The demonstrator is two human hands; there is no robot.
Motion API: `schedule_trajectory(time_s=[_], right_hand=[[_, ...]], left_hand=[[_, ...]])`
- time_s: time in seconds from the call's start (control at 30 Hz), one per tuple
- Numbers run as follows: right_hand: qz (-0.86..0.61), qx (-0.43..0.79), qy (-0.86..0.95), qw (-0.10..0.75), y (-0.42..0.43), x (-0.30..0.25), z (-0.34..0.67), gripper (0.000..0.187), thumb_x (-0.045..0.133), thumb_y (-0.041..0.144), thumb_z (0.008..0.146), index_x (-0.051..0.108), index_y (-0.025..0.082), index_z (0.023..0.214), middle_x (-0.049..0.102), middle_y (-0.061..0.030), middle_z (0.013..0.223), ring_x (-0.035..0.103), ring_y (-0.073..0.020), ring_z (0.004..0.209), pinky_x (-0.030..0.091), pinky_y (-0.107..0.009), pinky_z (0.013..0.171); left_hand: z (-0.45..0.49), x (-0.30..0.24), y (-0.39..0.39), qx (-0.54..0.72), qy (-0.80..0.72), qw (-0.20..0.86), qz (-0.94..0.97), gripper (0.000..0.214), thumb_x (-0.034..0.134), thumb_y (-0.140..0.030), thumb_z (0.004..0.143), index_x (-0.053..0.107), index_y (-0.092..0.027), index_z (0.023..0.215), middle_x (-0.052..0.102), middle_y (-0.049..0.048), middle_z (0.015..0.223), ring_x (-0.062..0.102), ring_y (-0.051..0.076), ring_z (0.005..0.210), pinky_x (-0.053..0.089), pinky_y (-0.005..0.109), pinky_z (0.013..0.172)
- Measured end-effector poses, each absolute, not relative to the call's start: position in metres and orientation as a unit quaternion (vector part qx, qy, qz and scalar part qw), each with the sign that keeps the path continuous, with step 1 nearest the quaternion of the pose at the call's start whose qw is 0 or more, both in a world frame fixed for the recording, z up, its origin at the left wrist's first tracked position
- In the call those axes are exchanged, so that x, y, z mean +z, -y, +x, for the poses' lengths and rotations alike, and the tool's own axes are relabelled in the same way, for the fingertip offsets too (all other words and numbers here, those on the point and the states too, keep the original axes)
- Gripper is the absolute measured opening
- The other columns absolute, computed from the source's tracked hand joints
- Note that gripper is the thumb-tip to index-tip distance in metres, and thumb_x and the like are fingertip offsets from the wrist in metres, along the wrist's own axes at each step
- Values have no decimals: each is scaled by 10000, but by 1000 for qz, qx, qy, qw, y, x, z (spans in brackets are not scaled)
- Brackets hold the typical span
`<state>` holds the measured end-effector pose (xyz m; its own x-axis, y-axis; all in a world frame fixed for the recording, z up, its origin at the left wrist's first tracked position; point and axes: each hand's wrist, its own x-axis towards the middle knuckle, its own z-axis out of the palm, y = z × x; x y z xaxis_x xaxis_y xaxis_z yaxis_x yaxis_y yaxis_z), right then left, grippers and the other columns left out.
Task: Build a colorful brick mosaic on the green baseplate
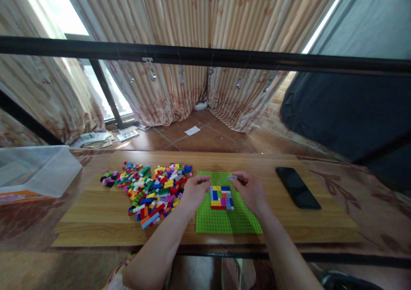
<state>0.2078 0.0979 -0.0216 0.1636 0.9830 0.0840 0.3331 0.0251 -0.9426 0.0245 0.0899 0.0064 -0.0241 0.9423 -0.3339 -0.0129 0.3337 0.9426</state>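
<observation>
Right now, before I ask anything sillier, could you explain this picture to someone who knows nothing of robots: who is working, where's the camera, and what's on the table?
There is no machine at work here, just a person's two bare hands. The single picture comes from a camera worn on that person's head, looking forward and down.

On the wooden table lies a loose pile of colorful toy bricks at the left, then a green studded baseplate bearing a small multicolored brick build, and a black phone at the right.

The right hand holds a small grey piece. The left hand is just left of the build; whether it holds anything, I can't tell.
</observation>
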Motion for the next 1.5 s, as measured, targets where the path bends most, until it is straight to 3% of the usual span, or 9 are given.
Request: schedule_trajectory(time_s=[0.17, 0.4, 0.63, 0.87, 1.17, 1.5], right_hand=[[-601, 354, 583, 417, -98, -27, 211, 237, 607, 325, 742, 664, 195, 931, 728, -52, 850, 679, -205, 774, 529, -351, 739], [-610, 289, 649, 351, -93, -19, 207, 221, 526, 297, 812, 654, 210, 970, 725, -53, 903, 666, -207, 832, 501, -346, 761], [-589, 241, 698, 328, -93, -22, 190, 201, 534, 288, 823, 693, 227, 929, 701, -55, 987, 626, -209, 936, 457, -366, 858], [-575, 242, 723, 297, -99, -28, 183, 182, 570, 296, 819, 705, 223, 916, 689, -61, 994, 601, -214, 969, 432, -371, 888], [-575, 214, 746, 260, -101, -32, 181, 205, 560, 314, 830, 722, 230, 923, 670, -73, 1041, 572, -234, 1014, 405, -400, 918], [-585, 199, 758, 210, -101, -29, 180, 221, 549, 289, 853, 737, 209, 940, 650, -89, 1089, 536, -226, 1053, 372, -375, 948]], left_hand=[[25, 4, -90, 397, -588, 562, 424, 146, 595, -153, 715, 675, -146, 837, 625, 0, 664, 542, 98, 582, 448, 225, 590], [23, -11, -95, 361, -610, 488, 509, 187, 585, -176, 736, 687, -146, 890, 633, 3, 649, 546, 116, 570, 409, 220, 537], [14, -14, -96, 264, -616, 356, 651, 253, 519, -112, 754, 717, -140, 909, 723, 82, 860, 644, 196, 803, 473, 290, 761], [16, -7, -90, 208, -618, 353, 671, 335, 482, -117, 777, 707, -114, 1025, 722, 141, 984, 659, 240, 887, 472, 329, 811], [16, -10, -90, 204, -590, 358, 695, 333, 465, -113, 770, 737, -188, 946, 738, 75, 839, 654, 216, 760, 468, 297, 699], [17, -6, -89, 165, -576, 348, 720, 357, 429, -114, 783, 717, -171, 985, 732, 56, 877, 640, 188, 814, 464, 267, 739]])
